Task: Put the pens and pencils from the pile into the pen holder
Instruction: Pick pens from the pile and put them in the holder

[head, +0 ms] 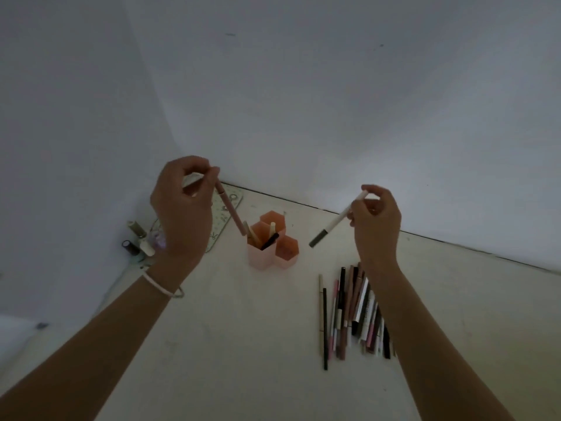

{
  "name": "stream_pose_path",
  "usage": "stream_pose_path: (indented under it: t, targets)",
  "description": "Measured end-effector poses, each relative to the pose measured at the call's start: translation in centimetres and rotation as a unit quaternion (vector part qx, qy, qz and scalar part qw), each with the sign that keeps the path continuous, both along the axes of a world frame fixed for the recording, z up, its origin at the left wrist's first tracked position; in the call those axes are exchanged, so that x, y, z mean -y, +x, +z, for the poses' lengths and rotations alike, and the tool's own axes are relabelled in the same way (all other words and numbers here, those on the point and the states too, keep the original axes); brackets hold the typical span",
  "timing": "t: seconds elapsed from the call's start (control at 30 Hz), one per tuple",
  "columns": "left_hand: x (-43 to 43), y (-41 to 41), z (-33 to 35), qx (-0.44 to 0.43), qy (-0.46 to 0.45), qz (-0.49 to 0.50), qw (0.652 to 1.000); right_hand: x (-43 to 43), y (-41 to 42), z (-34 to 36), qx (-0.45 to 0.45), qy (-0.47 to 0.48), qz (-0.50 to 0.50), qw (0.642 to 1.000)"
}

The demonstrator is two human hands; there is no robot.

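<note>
A pink pen holder (pixel 268 253) made of three hexagonal tubes stands on the pale table, with several pens in its left tube. My left hand (pixel 182 208) pinches a pink pen (pixel 230 211) by its top end; the pen's lower tip hangs just above the left tube. My right hand (pixel 376 223) pinches a white pen with a grey cap (pixel 337 221), slanted down-left, to the right of the holder and above the table. The pile of pens and pencils (pixel 355 311) lies on the table under my right forearm, partly hidden by it.
Small bottles (pixel 136 238) and a patterned flat case (pixel 226 208) sit at the back left near the wall corner. White walls (pixel 303 86) close the table off behind and to the left.
</note>
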State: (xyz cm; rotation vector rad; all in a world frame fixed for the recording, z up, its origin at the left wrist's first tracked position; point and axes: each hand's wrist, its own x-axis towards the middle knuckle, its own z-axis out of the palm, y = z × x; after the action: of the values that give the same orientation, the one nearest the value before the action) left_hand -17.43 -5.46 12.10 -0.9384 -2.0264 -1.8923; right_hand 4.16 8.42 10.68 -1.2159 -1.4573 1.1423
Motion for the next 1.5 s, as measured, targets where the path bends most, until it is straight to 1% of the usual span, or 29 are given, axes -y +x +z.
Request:
stream_pose_path:
  t: [0.07,0.17,0.27,0.33,0.4,0.43,0.5,0.57,0.63,0.7,0.73,0.77,0.87,0.93,1.0,1.1,1.17,1.27,1.33,1.4,1.5]
  targets:
    - [-0.7,0.3,-1.8,-0.046,-0.019,-0.026,0.998,1.2,-1.5,1.0,-0.051,0.027,-0.005,0.998]
    - [-0.9,0.9,-4.6,-0.141,-0.081,-0.073,0.984,3.1,-3.4,1.0,-0.079,0.063,0.013,0.995]
    - [0.0,1.5,-7.1,-0.219,-0.173,-0.119,0.953,4.4,-4.6,0.0,-0.071,0.105,0.023,0.992]
    - [1.0,1.8,-8.1,-0.226,-0.217,-0.152,0.937,5.0,-5.3,-0.8,-0.043,0.14,0.032,0.989]
    - [2.2,2.0,-8.6,-0.217,-0.232,-0.146,0.937,5.4,-5.9,-1.5,-0.007,0.176,0.057,0.983]
    - [2.8,2.1,-8.8,-0.204,-0.228,-0.133,0.943,5.6,-6.1,-1.8,0.011,0.196,0.074,0.978]
    - [4.0,2.8,-9.0,-0.152,-0.212,-0.111,0.959,6.0,-6.6,-2.9,0.054,0.217,0.11,0.968]
    - [5.1,4.2,-9.3,-0.099,-0.208,-0.12,0.966,6.1,-6.9,-4.2,0.118,0.215,0.15,0.958]
    - [5.8,6.2,-9.8,-0.053,-0.236,-0.164,0.956,6.2,-6.9,-5.5,0.18,0.224,0.198,0.937]
    - [5.9,8.6,-10.8,0.001,-0.281,-0.214,0.936,6.4,-6.6,-6.5,0.225,0.281,0.215,0.908]
    - [5.5,9.7,-11.4,0.027,-0.306,-0.236,0.922,6.4,-6.2,-6.7,0.234,0.302,0.211,0.9]
    - [5.0,10.7,-12.0,0.053,-0.332,-0.254,0.907,6.4,-5.8,-6.8,0.233,0.304,0.199,0.902]
    - [1.7,13.4,-13.3,0.103,-0.421,-0.292,0.853,5.0,-3.1,-6.7,0.205,0.266,0.103,0.936]
    - [-0.5,14.8,-13.7,0.097,-0.478,-0.293,0.822,3.7,-0.9,-6.4,0.184,0.242,0.039,0.952]
    - [-2.2,15.9,-14.0,0.073,-0.518,-0.287,0.803,2.7,1.4,-6.1,0.175,0.211,-0.003,0.962]
    - [-4.2,16.8,-14.3,0.03,-0.56,-0.251,0.789,2.1,4.4,-6.1,0.184,0.165,-0.021,0.969]
    - [-4.9,17.0,-14.5,0.018,-0.585,-0.223,0.78,2.1,5.5,-6.3,0.198,0.143,-0.023,0.97]
    - [-5.9,17.8,-14.7,0.01,-0.612,-0.208,0.763,2.4,6.4,-6.7,0.211,0.12,-0.017,0.97]
    - [-6.3,18.1,-14.8,0.027,-0.626,-0.195,0.755,2.9,6.5,-7.0,0.211,0.102,-0.006,0.972]
    - [-6.5,18.0,-14.9,0.069,-0.629,-0.188,0.751,3.3,6.5,-7.3,0.222,0.093,0.006,0.971]
    - [-6.9,17.4,-15.0,0.129,-0.614,-0.202,0.752,3.6,6.5,-7.9,0.224,0.08,0.015,0.971]
